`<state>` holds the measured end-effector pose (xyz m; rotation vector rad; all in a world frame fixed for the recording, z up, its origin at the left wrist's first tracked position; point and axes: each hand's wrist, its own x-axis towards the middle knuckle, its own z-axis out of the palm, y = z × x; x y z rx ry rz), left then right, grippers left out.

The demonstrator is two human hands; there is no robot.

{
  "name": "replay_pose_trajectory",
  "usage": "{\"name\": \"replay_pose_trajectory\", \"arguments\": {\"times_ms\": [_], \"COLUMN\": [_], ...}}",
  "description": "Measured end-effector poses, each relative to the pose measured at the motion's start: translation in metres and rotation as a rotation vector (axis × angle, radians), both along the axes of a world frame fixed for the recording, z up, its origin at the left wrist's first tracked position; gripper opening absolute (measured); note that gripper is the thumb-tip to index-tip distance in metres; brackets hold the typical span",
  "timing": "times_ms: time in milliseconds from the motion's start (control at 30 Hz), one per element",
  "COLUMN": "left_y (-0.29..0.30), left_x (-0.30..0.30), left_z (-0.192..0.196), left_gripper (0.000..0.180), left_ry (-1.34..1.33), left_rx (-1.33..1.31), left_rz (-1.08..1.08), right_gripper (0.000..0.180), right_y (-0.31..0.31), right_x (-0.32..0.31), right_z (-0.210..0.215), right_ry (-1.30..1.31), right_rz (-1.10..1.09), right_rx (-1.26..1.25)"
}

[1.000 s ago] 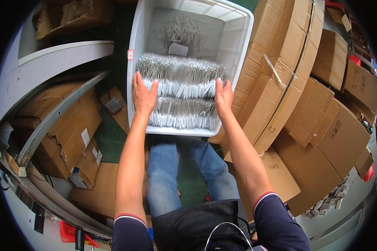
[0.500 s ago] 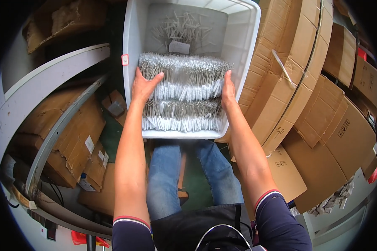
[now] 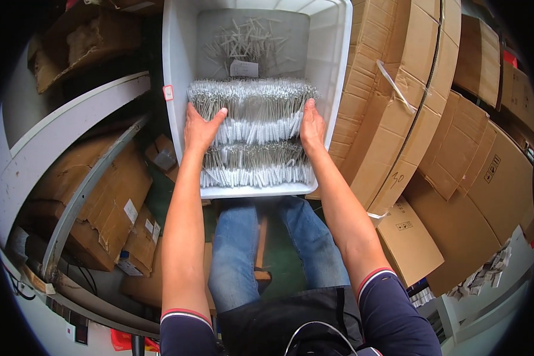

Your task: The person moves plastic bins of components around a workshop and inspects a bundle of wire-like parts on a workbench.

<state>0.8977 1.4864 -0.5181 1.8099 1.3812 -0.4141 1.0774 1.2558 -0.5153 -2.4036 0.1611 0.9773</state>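
A white plastic tub (image 3: 328, 71) holds rows of small wire brushes with looped wire handles and white bristles. The upper brush row (image 3: 255, 110) lies across the middle of the tub, loops toward the far side. A second brush row (image 3: 252, 163) lies nearer me, along the tub's near wall. My left hand (image 3: 202, 127) presses on the left end of the upper row, thumb spread over its top. Against the row's right end is my right hand (image 3: 312, 124), thumb up and fingers partly hidden. Loose brushes (image 3: 249, 44) are heaped at the tub's far end, beside a white paper slip (image 3: 244, 68).
Tall cardboard cartons (image 3: 391, 113) stand close on the right, with more boxes (image 3: 469, 196) beyond. To the left are a curved metal rail (image 3: 80, 204), a white beam (image 3: 77, 107) and worn cartons (image 3: 101, 202). My knees (image 3: 237, 249) are below the tub.
The tub and surroundings sit a little further left in the picture. Both hands remain at the two ends of the upper brush row.
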Motion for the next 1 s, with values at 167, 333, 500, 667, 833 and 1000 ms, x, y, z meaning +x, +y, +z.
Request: {"name": "replay_pose_trajectory", "arguments": {"times_ms": [167,333,500,667,833,1000], "left_y": [0.004,0.011,0.017,0.024,0.016,0.019], "left_x": [-0.001,0.001,0.004,-0.010,0.005,-0.005], "left_z": [-0.003,-0.028,-0.039,-0.038,-0.044,-0.033], "left_gripper": [0.109,0.101,0.088,0.090,0.090,0.084], "left_ry": [-0.179,-0.287,-0.526,-0.511,-0.531,-0.509], "left_rx": [-0.149,-0.246,-0.557,-0.645,-0.592,-0.490], "left_rz": [0.236,0.265,0.490,0.579,0.509,0.450], "right_gripper": [0.093,0.093,0.090,0.086,0.085,0.091], "right_y": [0.000,-0.015,-0.002,-0.009,-0.026,-0.001], "right_x": [0.011,0.019,0.018,0.016,0.029,0.014], "right_z": [-0.018,-0.067,-0.089,-0.078,-0.097,-0.068], "right_ry": [0.317,0.493,0.406,0.638,0.556,0.520], "right_rz": [-0.529,-0.632,-0.601,-0.664,-0.601,-0.562], "right_rx": [0.172,0.502,0.521,0.787,0.647,0.528]}}
